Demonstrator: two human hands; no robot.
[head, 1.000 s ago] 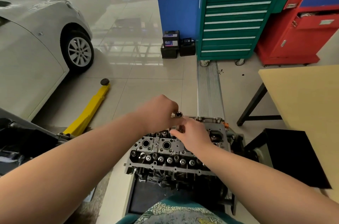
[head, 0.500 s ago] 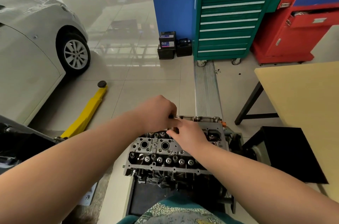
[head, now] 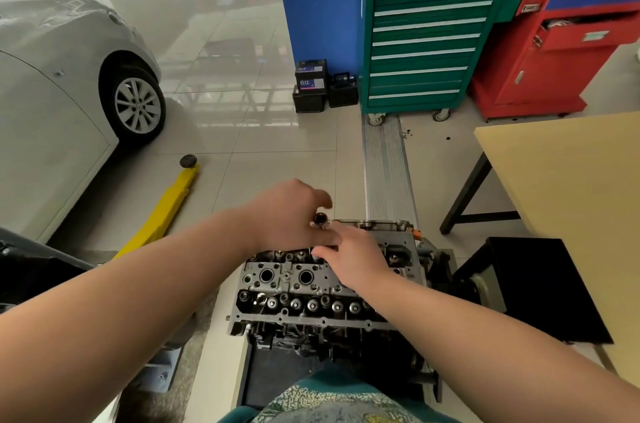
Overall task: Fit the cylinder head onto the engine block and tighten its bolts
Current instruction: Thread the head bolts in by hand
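The grey cylinder head (head: 294,287) sits on the engine block (head: 311,343) in front of me, its top face up with two round bores and a row of valve parts showing. My left hand (head: 287,215) hovers over the head's far edge and pinches a dark-headed bolt (head: 320,217) that stands upright. My right hand (head: 353,258) lies over the head's far middle with its fingertips at the bolt's lower part. Whether the bolt's tip sits in a hole is hidden by the hands.
A yellow floor jack (head: 166,208) lies on the tiles at left, beside a silver car (head: 52,93). A wooden table (head: 571,197) stands at right with a black mat (head: 540,287) below. A green tool cabinet (head: 426,31), red cabinet (head: 561,42) and batteries (head: 311,83) stand behind.
The left hand's fingers have lifted slightly, so the bolt's dark head shows again. Both hands stay at the head's far edge. The camera has shifted a little.
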